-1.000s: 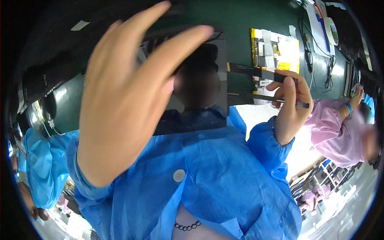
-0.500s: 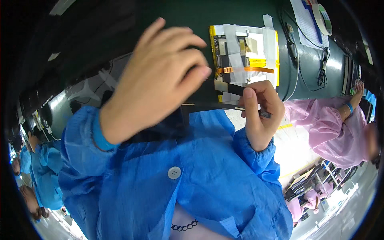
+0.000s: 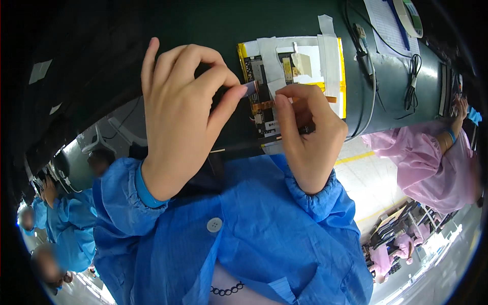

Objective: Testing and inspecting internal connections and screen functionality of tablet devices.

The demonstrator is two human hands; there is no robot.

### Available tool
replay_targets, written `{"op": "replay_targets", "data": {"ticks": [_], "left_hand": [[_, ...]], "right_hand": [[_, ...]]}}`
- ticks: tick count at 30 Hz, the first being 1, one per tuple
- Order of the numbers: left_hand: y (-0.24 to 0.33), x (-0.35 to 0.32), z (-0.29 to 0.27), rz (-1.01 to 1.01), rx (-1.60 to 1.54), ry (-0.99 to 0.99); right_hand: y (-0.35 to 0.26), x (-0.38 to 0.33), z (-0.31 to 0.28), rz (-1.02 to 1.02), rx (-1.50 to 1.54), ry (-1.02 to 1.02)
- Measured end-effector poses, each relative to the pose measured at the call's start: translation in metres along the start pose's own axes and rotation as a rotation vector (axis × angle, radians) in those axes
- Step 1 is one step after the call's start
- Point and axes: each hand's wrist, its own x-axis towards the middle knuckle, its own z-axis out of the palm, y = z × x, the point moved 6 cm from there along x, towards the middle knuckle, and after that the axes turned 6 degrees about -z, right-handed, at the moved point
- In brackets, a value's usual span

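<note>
A dark green worktable (image 3: 152,61) is stretching across the room, a pale floor with a yellow line (image 3: 358,157) is catching bright light, and people in pink coats (image 3: 432,168) and blue coats (image 3: 66,229) are working nearby.

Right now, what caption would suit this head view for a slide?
Left hand pinches a small grey strip beside an open circuit assembly; right hand grips a thin dark tool over it.
</note>
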Motion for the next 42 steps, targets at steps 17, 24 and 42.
{"op": "replay_targets", "data": {"ticks": [17, 24, 42], "left_hand": [[-0.006, -0.002, 0.01, -0.004, 0.017, -0.092], [-0.005, -0.002, 0.011, -0.001, 0.022, -0.096], [-0.003, 0.0, 0.01, -0.011, -0.015, -0.106]], "right_hand": [[0.009, -0.002, 0.004, -0.052, 0.038, 0.012], [0.01, -0.002, 0.003, -0.051, 0.039, 0.004], [-0.002, -0.007, 0.009, -0.401, -0.193, -0.063]]}}
